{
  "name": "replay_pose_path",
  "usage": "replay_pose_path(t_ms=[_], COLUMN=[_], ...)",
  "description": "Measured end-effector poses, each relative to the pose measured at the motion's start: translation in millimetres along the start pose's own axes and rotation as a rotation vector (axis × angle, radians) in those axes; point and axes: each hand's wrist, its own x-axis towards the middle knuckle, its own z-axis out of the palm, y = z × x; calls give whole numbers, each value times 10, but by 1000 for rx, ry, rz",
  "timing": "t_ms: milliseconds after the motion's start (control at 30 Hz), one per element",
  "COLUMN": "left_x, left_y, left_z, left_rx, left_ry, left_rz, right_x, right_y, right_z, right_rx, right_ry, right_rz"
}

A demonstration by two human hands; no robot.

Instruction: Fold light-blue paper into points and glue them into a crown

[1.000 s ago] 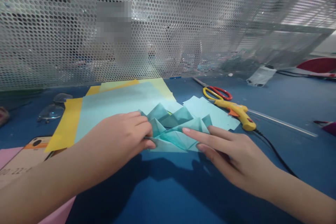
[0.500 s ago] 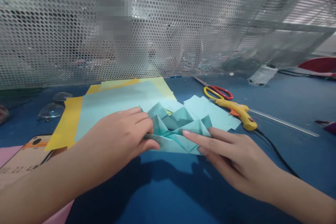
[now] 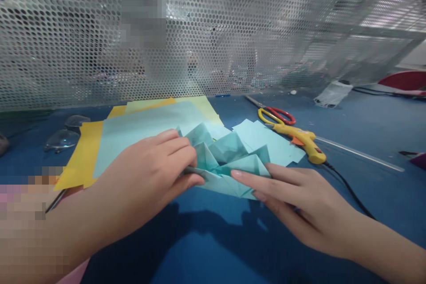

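A folded light-blue paper piece (image 3: 229, 147) with several pointed peaks is held between both hands above the blue table. My left hand (image 3: 159, 159) pinches its left end, thumb at the near edge and fingers curled over the far side. My right hand (image 3: 293, 195) grips the right end, with the index finger laid across the near fold and the other fingers at its side and below. Sheets of light-blue paper (image 3: 146, 128) and yellow paper (image 3: 78, 155) lie behind my left hand. Smaller light-blue pieces (image 3: 269, 140) lie behind the folded paper.
Scissors (image 3: 278, 115) and a yellow glue gun (image 3: 304, 140) with a clear stick (image 3: 359, 154) and black cord lie at right. Glasses (image 3: 63, 137) rest at left. A perforated metal screen (image 3: 213, 31) stands behind the blue table (image 3: 206, 253). A white mask (image 3: 333, 94) lies back right.
The folded paper has tilted slightly, its right end a little lower and its back peaks a little higher. Both hands keep their hold, with only small shifts.
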Motion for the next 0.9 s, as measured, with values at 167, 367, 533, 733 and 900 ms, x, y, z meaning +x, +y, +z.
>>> replay_pose_path(t_ms=[167, 367, 533, 733, 900], left_x=[-35, -35, -36, -68, -38], left_y=[7, 44, 72, 90, 95], left_z=[-24, -57, -26, 11, 31], left_rx=[-301, -434, -395, -353, -268], left_ry=[43, 109, 113, 148, 74], left_rz=[-138, -246, -192, -256, -137], right_x=[-1, -12, -16, -15, 5], right_y=[3, -12, -2, 19, 14], right_z=[-27, -51, -63, -32, 10], right_rx=[-3, 17, 39, 28, -70], right_ry=[-29, -35, -54, -118, -18], right_rz=[-39, -64, -53, -78, -90])
